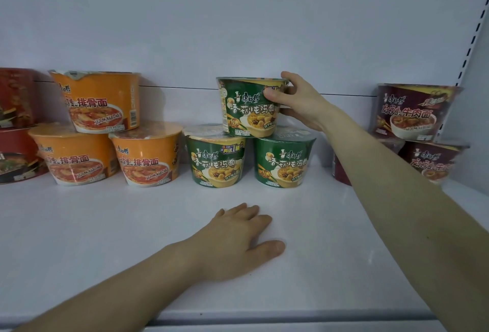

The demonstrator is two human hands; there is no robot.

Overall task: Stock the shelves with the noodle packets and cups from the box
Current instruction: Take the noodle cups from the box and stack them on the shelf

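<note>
three green cups are standing in a small pyramid near the middle of the white shelf (pixel 330 252). two are sitting side by side on the shelf board, the left green cup (pixel 215 158) and the right green cup (pixel 284 159), and the top green cup (pixel 248 106) is resting upright across their lids, bridging the gap between them. the right hand (pixel 299 104) is reaching in from the right and gripping the top green cup, its fingers and thumb curling round the cup's right side from the rim down the wall. the left hand (pixel 238 241) is lying palm down on the bare shelf in front of the pyramid, its fingers loosely spread and holding nothing. to the left, three orange cups (pixel 100 101) are sitting in the same kind of stack, two below and one on top, just beside the green ones. further left, two red cups (pixel 16 99) are sitting one on the other, cut off by the frame edge. on the right, two dark maroon cups (pixel 412 112) are standing one above the other near the slotted upright (pixel 473 40). the right forearm is hiding most of what looks like another red cup (pixel 341 170) beside them.
</note>
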